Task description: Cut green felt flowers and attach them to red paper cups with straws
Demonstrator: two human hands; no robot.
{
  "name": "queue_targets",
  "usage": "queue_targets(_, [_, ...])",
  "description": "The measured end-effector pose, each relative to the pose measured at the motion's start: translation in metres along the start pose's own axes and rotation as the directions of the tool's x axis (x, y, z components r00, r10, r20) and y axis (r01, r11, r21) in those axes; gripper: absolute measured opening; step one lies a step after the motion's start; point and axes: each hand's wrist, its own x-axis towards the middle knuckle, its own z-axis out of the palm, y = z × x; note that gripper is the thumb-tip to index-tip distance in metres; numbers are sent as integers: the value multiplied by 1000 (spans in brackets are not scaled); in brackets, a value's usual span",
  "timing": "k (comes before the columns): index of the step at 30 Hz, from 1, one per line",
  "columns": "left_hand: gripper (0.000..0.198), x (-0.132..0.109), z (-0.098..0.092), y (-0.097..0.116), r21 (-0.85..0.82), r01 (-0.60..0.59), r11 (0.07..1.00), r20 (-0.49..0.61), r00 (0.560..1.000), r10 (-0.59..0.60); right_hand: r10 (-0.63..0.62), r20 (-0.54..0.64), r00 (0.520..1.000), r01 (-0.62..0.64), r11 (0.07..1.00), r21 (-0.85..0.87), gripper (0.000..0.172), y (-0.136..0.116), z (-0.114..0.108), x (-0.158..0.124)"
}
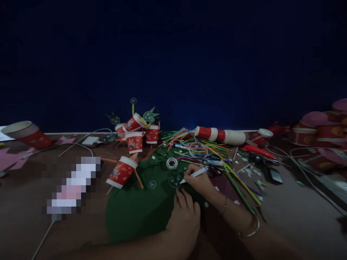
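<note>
At the far left of the brown bench (21, 216), one stack of red paper cups (27, 134) lies on its side. Centre-left are five single red paper cups with white rims: four are grouped (135, 141) and one lies tipped (121, 172). Their printing is too small to read.

The left hand (184, 220) lies flat on the dark green sheet (130, 209), fingers together, holding nothing. The right hand (202, 182) is clamped on a slim white pen (196, 173). The pen tip touches the sheet at one of two pale outlined circles (175, 179).

Behind these are one white tape ring (171, 163) and a heap of coloured straws (206, 150). To the right are one long lying cup stack (221, 136) and one red utility knife (257, 151).
</note>
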Motion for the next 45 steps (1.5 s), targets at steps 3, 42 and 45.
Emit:
queue_targets(3, [24,1,-1,0,-3,-1,1000,13,1000,1,7,-4,1000,-7,1000,9,15,1,-1,1])
queue_targets(42, [24,1,-4,-1,9,-8,1000,53,999,8,-10,-24,1000,12,999,52,21,2,-2,3])
queue_targets(45, [24,1,-3,-1,6,-5,1000,46,999,5,20,12,1000,-22,992,127,26,-3,-3,0])
